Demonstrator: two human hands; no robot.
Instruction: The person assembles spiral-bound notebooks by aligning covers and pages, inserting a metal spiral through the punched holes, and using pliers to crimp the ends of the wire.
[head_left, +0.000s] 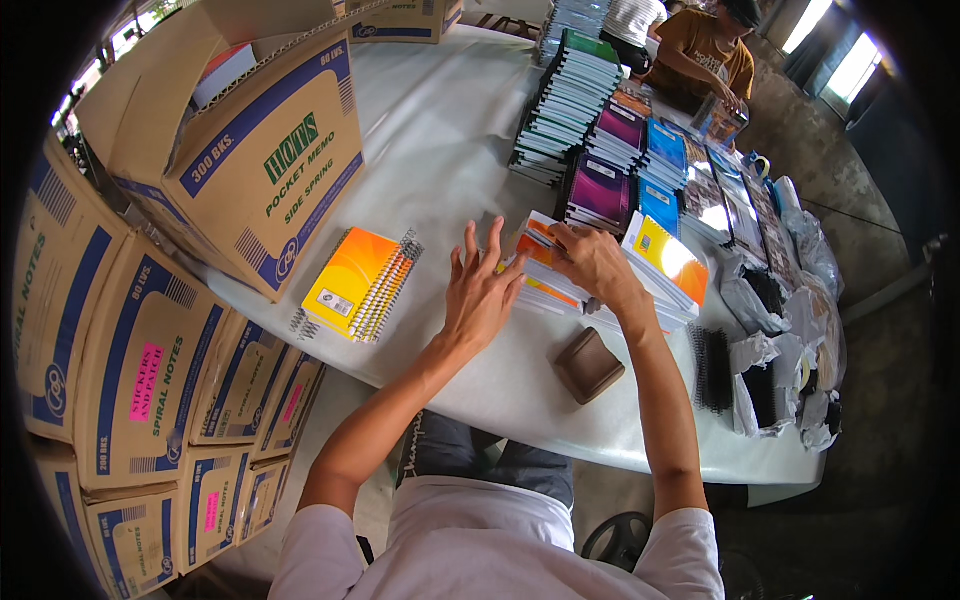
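Observation:
My left hand [480,292] is raised over the table with its fingers spread, holding nothing, its fingertips close to a small orange notebook [534,243]. Curled over that notebook's edge, my right hand [598,266] grips it at the top of a pile of white-paged, orange-covered notebooks [548,291]. Part of the pile is hidden behind my hands. Left of my left hand lies a stack of spiral-bound yellow and orange notebooks [357,275], its wire coils showing. Beside my right wrist is another stack with a yellow and orange cover [668,255].
A brown curved block [588,366] lies near the table's front edge. Black binding coils [712,370] and plastic-wrapped bundles [765,385] sit at right. Notebook stacks [575,105] run toward the back, where a person [700,55] works. An open carton [270,170] and stacked cartons [150,375] stand left.

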